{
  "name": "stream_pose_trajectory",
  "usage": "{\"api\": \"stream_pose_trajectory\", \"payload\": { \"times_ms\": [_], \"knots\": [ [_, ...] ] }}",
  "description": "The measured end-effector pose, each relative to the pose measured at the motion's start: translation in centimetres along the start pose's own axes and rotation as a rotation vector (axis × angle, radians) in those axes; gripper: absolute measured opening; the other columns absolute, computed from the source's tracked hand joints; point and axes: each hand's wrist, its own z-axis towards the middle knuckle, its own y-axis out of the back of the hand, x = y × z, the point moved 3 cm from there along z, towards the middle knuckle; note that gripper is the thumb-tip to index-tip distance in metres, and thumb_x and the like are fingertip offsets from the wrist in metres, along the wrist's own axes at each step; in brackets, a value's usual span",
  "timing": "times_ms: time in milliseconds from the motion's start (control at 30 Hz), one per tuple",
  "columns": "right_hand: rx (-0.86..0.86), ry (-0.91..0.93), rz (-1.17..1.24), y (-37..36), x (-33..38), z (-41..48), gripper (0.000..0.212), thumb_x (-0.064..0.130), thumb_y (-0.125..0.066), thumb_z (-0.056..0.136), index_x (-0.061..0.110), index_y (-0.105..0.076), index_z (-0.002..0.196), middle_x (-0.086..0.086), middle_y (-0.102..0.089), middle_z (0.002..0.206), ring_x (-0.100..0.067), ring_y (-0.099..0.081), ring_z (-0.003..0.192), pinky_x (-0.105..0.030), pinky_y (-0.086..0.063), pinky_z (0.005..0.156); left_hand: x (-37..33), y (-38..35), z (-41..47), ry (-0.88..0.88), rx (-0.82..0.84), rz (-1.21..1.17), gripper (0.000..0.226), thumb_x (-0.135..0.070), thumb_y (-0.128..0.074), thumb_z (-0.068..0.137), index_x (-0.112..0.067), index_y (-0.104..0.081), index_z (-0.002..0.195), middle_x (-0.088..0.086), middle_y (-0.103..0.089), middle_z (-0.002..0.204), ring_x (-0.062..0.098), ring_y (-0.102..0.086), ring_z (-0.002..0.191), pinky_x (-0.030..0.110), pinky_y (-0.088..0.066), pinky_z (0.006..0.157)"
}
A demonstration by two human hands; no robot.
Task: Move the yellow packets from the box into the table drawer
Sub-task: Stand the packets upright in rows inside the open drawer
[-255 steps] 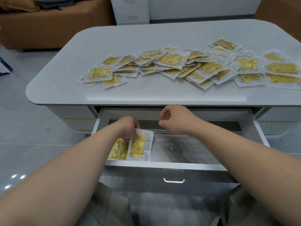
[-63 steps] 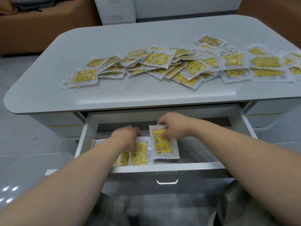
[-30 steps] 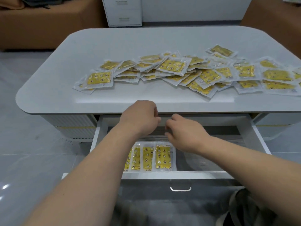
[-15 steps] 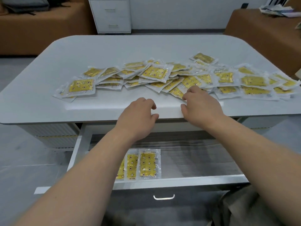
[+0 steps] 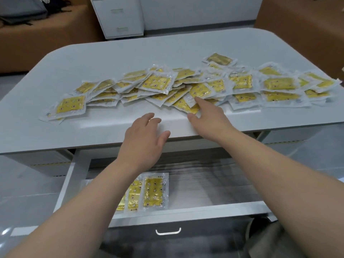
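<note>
Several yellow packets in clear wrappers lie scattered in a band across the white table. Below the table's front edge the drawer stands pulled out, and a few yellow packets lie side by side at its left, partly hidden by my left forearm. My right hand reaches over the table edge with fingers stretched, its fingertips touching a packet at the near side of the pile. My left hand hovers open over the table's front edge and holds nothing. No box is in view.
A white cabinet with drawers stands behind the table. Brown sofas flank it at the back left and back right. The drawer's handle faces me. My lap is at the lower right.
Both hands left the drawer and rose to the tabletop. In the last half second my right hand stretched forward onto the pile; my left hand opened its fingers.
</note>
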Motion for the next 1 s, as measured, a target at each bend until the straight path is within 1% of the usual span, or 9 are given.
{"api": "stream_pose_trajectory", "payload": {
  "times_ms": [200,300,433,500,600,667,800,900,1000],
  "knots": [
    [0.091,-0.048,0.138,0.6,0.8,1.0,0.063,0.048,-0.046,0.103,0.026,-0.026,0.159,0.002,-0.032,0.163,-0.022,-0.029,0.149,-0.039,-0.027,0.121,2.1,-0.6,0.7,-0.043,0.041,0.0,0.059,-0.051,-0.04,0.102,-0.018,-0.04,0.15,0.0,-0.024,0.164,0.019,-0.025,0.149,0.04,-0.025,0.119],
    [0.048,-0.03,0.144,1.3,1.5,0.2,0.061,0.046,-0.045,0.105,0.023,-0.029,0.159,0.002,-0.032,0.163,-0.019,-0.031,0.149,-0.032,-0.027,0.118,3.1,-0.7,1.1,-0.056,0.054,0.007,0.061,-0.053,-0.038,0.101,-0.019,-0.037,0.152,-0.001,-0.021,0.165,0.018,-0.024,0.149,0.039,-0.024,0.12],
    [-0.061,-0.085,0.244,2.2,1.4,-2.0,0.066,0.055,-0.056,0.097,0.027,-0.04,0.154,0.008,-0.04,0.158,-0.013,-0.039,0.143,-0.029,-0.031,0.112,2.9,-0.9,2.2,-0.096,0.053,0.03,0.068,-0.06,-0.036,0.099,-0.022,-0.029,0.155,-0.001,-0.014,0.167,0.02,-0.019,0.151,0.041,-0.021,0.12],
    [-0.181,-0.083,0.297,2.7,1.2,-3.1,0.056,0.052,-0.06,0.095,0.026,-0.054,0.144,0.012,-0.054,0.146,-0.006,-0.051,0.131,-0.026,-0.039,0.11,2.7,-1.2,2.9,-0.121,0.072,0.065,0.071,-0.063,-0.033,0.098,-0.024,-0.025,0.156,-0.003,-0.008,0.168,0.02,-0.016,0.152,0.045,-0.02,0.12],
    [-0.345,-0.052,0.324,3.4,1.1,-4.1,0.033,0.049,-0.064,0.094,0.028,-0.072,0.119,0.02,-0.07,0.113,0.007,-0.062,0.102,-0.013,-0.047,0.088,2.7,-1.6,4.1,-0.119,0.085,0.099,0.073,-0.065,-0.028,0.097,-0.026,-0.022,0.157,-0.005,-0.002,0.168,0.02,-0.012,0.153,0.046,-0.016,0.12],
    [-0.413,-0.044,0.311,3.9,0.6,-4.5,0.025,0.051,-0.068,0.091,0.029,-0.076,0.101,0.022,-0.071,0.094,0.007,-0.064,0.09,-0.009,-0.046,0.076,2.3,-2.0,4.4,-0.111,0.084,0.101,0.073,-0.066,-0.025,0.096,-0.026,-0.02,0.157,-0.005,-0.001,0.168,0.021,-0.011,0.153,0.047,-0.016,0.119],
    [-0.507,-0.076,0.371,4.4,-0.4,-4.6,0.018,0.045,-0.077,0.085,0.028,-0.073,0.081,0.017,-0.07,0.079,-0.002,-0.064,0.085,-0.018,-0.048,0.076,1.9,-2.3,4.3,-0.103,0.085,0.122,0.071,-0.065,-0.023,0.098,-0.024,-0.024,0.156,-0.004,-0.014,0.167,0.022,-0.013,0.152,0.047,-0.015,0.119],
    [-0.507,-0.082,0.402,4.2,-0.4,-4.5,0.008,0.03,-0.078,0.084,0.027,-0.071,0.082,0.016,-0.067,0.082,-0.003,-0.062,0.089,-0.019,-0.046,0.078,1.9,-1.7,4.4,-0.088,0.056,0.122,0.07,-0.064,-0.029,0.098,-0.02,-0.03,0.153,0.001,-0.031,0.161,0.022,-0.017,0.151,0.047,-0.016,0.118],
    [-0.486,-0.076,0.427,3.8,-0.3,-4.7,0.007,0.022,-0.075,0.085,0.027,-0.07,0.085,0.018,-0.065,0.085,0.005,-0.058,0.087,-0.015,-0.044,0.077,1.6,-1.5,4.7,-0.061,0.051,0.088,0.073,-0.063,-0.037,0.096,-0.019,-0.029,0.154,0.006,-0.035,0.157,0.026,-0.026,0.147,0.048,-0.024,0.115]
  ]
}}
